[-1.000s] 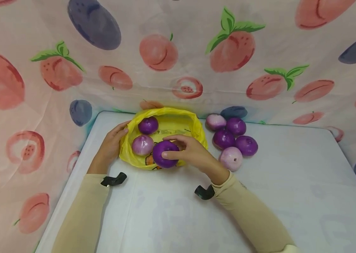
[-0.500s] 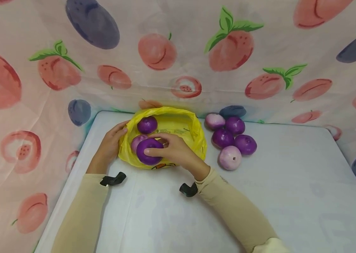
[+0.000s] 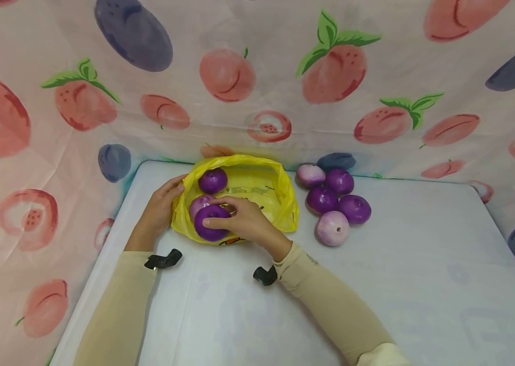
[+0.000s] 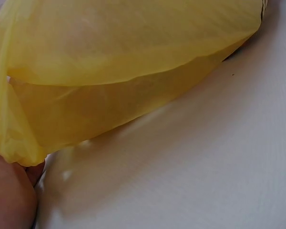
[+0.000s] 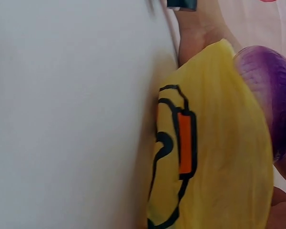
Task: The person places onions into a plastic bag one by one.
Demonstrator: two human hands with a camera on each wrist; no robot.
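A yellow plastic bag (image 3: 287,203) lies with its mouth open at the table's back left. My left hand (image 3: 160,209) holds its left rim; in the left wrist view, part of that hand (image 4: 12,191) shows under a fold of yellow plastic. My right hand (image 3: 244,219) grips a dark purple onion (image 3: 211,230) between thumb and fingers at the bag's front rim. The onion (image 5: 271,95) overlaps the bag wall in the right wrist view. Inside the bag are another dark onion (image 3: 213,180) and a paler onion (image 3: 199,204), partly hidden behind the held one.
To the right of the bag sits a cluster of several onions, with a pale onion (image 3: 332,229) at its front and a dark onion (image 3: 355,209) at its right. The white table (image 3: 422,274) meets a fruit-printed cloth (image 3: 239,122) behind and at the left.
My right hand has carried the dark onion left and slightly down, in front of the pale onion in the bag. The left hand stays at the rim.
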